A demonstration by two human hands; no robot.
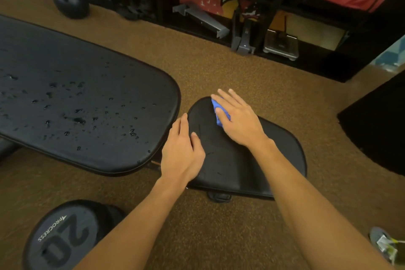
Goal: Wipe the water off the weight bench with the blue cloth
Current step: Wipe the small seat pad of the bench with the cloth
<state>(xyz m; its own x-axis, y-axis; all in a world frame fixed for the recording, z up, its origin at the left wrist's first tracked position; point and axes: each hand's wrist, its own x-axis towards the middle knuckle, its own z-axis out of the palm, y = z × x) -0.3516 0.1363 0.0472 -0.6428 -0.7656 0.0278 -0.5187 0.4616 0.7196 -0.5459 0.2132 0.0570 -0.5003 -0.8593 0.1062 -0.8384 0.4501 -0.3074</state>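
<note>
From the head view, your right hand (238, 120) lies flat on the cloth (219, 112), fingers straight and spread, pressing it down rather than gripping it. The cloth is blue and bunched. It sits on the far end of the seat pad (252, 164), mostly covered by your palm, with only a fold showing beside your thumb. Your left hand (182, 155) rests on the seat pad's left edge, next to the gap between the two pads. Its fingers are nearly straight and close together, the thumb lies on the pad's top, and it holds nothing. You cannot tell whether the fingertips hook over the edge. The seat pad shows faint streaks and a few small drops near your left wrist. The bench's back pad (87, 94) stretches away to the left, just apart from the seat pad, and water (79, 119) beads across its near half in many scattered drops. Both pads stand over brown carpet (219, 61). A dumbbell (65, 237) marked 20 lies on the carpet at lower left, below your left forearm. A kettlebell (70, 4) stands at the far left, and a dark shelf (274, 17) of gear runs along the back. A shoe (383, 245) shows at the lower right corner.
</note>
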